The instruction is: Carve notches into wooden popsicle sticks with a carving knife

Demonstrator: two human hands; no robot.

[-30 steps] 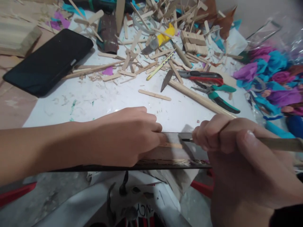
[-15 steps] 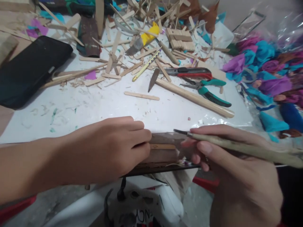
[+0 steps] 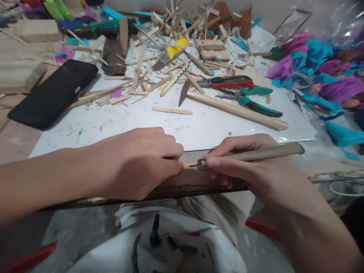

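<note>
My left hand (image 3: 145, 163) is closed, its fingers pressing a wooden craft stick (image 3: 186, 165) against the brown board (image 3: 182, 178) at the table's near edge. Most of the stick is hidden under that hand and behind the other. My right hand (image 3: 241, 161) grips a carving tool (image 3: 267, 152) by its pale wooden handle, like a pen. Its thin dark tip meets the bare part of the stick, just right of my left fingertips. Beyond my hands, another craft stick (image 3: 172, 110) lies flat on the white sheet (image 3: 127, 121).
A hammer (image 3: 239, 110), green-handled pliers (image 3: 260, 108) and a red utility knife (image 3: 227, 82) lie ahead. Behind them are a pencil (image 3: 175, 78) and heaped craft sticks (image 3: 176, 22). A black phone (image 3: 54, 93) is at left, coloured crepe paper (image 3: 321, 72) at right.
My right hand has moved left and brought the tool's tip down onto the craft stick; the handle has swung to point more upward. My left hand still presses the stick. The view has shifted slightly.
</note>
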